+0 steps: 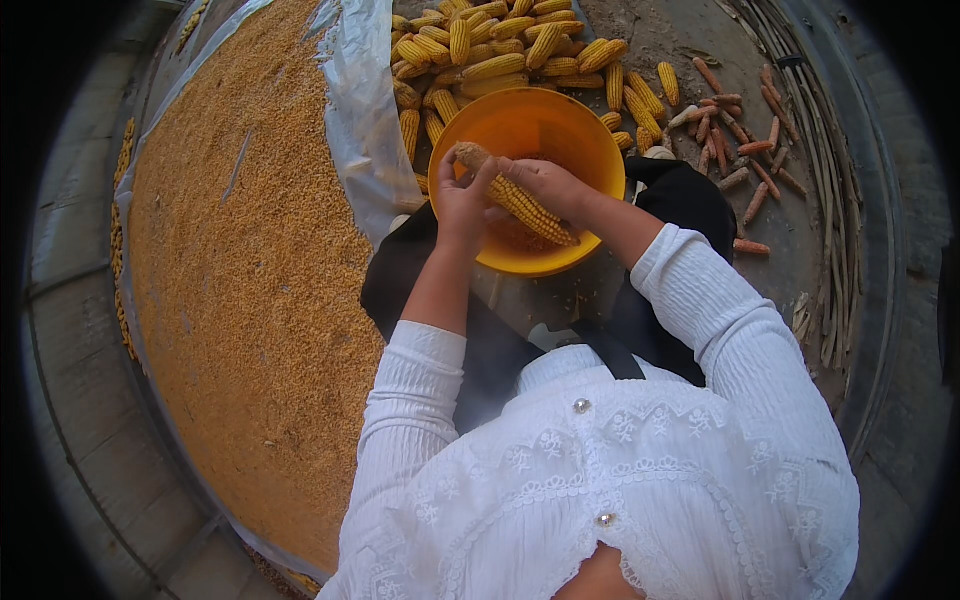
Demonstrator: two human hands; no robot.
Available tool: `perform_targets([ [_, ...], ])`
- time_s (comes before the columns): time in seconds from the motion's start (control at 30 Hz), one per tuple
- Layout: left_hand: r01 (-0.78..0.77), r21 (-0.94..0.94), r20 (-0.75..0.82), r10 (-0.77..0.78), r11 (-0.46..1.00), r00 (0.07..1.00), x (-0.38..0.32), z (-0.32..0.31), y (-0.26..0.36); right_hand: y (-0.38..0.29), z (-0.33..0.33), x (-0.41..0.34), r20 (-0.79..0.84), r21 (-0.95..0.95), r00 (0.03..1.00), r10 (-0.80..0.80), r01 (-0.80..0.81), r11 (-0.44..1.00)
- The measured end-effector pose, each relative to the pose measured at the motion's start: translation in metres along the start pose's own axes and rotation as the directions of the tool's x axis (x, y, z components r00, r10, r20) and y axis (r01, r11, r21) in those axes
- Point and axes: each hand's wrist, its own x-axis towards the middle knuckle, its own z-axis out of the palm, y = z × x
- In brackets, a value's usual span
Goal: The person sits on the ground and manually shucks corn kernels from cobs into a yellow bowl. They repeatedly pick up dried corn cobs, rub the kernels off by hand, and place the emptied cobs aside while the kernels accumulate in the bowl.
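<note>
Over a yellow plastic bucket (577, 120), both my hands grip one ear of dried corn (529, 208). My left hand (463, 199) is closed around its upper left end, where the tip looks bare of kernels. My right hand (551, 184) holds the ear's middle from above and to the right, thumb near my left thumb. Rows of yellow kernels still cover the lower right part of the ear, which slants down to the right. Inside the bucket, loose reddish and yellow bits (517, 236) lie at the bottom, partly hidden by my hands.
Whole corn ears (495, 66) are heaped beyond the bucket. Stripped reddish cobs (757, 146) lie scattered at the right, beside a bundle of dry stalks (829, 225). A wide layer of loose kernels (255, 300) covers the left, edged by plastic sheeting (367, 112). My knees flank the bucket.
</note>
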Motion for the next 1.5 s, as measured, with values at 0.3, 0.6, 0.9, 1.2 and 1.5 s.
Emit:
perform_targets([
  [0.3, -0.006, -0.028, 0.028, 0.006, 1.0, 1.0, 0.001, -0.001, -0.001, 0.001, -0.007, -0.001, 0.072, 0.176, 0.991, 0.111, -0.123, 0.977],
  [0.6, 0.02, -0.04, 0.032, -0.019, 0.999, 0.999, 0.001, -0.005, 0.002, 0.011, -0.015, 0.004, 0.186, 0.124, 0.982, 0.028, -0.052, 0.991],
  [0.9, 0.011, -0.071, -0.053, -0.015, 0.997, 0.998, 0.002, -0.009, 0.005, 0.004, -0.01, -0.01, 0.123, 0.03, 0.991, 0.049, -0.053, 0.998],
  [1.2, 0.019, -0.027, -0.066, -0.021, 0.999, 0.998, 0.002, -0.008, 0.006, 0.011, -0.015, -0.004, 0.14, 0.117, 0.985, 0.102, -0.118, 0.986],
  [1.5, 0.001, -0.029, -0.067, -0.003, 1.0, 0.998, 0.004, -0.009, 0.004, 0.002, -0.011, -0.009, 0.08, 0.167, 0.987, 0.137, -0.149, 0.975],
])
